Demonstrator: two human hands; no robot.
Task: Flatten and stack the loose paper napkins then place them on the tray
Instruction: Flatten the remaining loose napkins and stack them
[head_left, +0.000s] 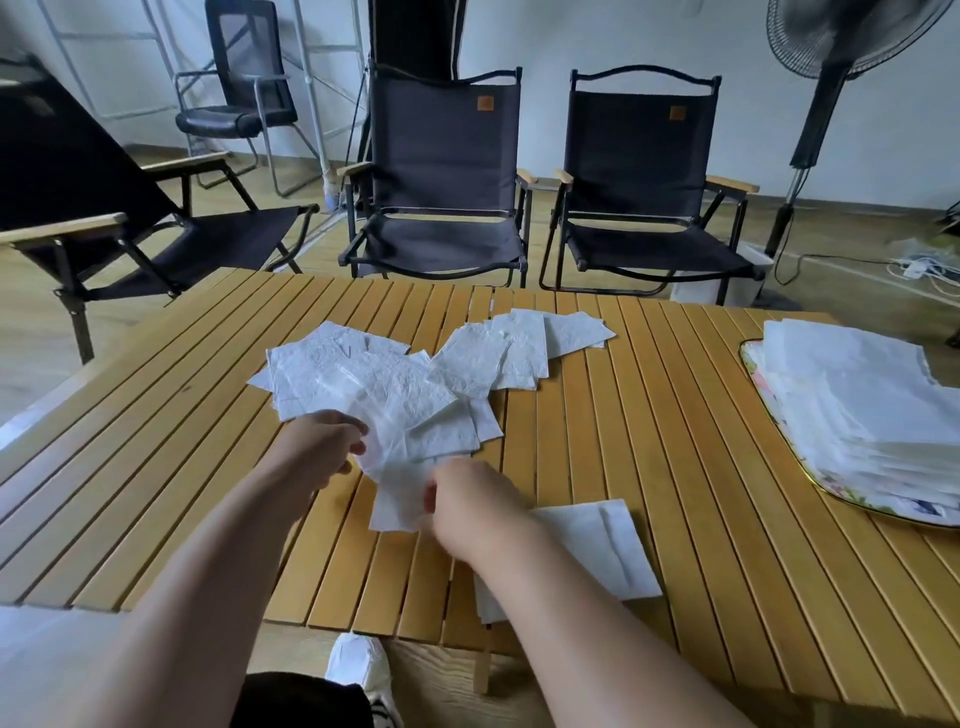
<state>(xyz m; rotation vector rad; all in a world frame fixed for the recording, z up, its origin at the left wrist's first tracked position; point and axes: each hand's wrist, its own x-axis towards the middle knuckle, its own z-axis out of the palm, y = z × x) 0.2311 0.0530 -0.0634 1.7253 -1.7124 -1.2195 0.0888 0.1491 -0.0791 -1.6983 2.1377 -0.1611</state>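
one slatted wooden table (675, 415) carries a tray (779, 421) at the right, stacked with flat napkins (852, 395); loose napkins (415, 374) lie mid-table; left hand (322, 447) and right hand (467, 504) each pinch one crumpled napkin (400, 452) between them

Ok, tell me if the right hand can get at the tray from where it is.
Probably yes: the right hand has bare table between it and the tray, though it holds a napkin now.
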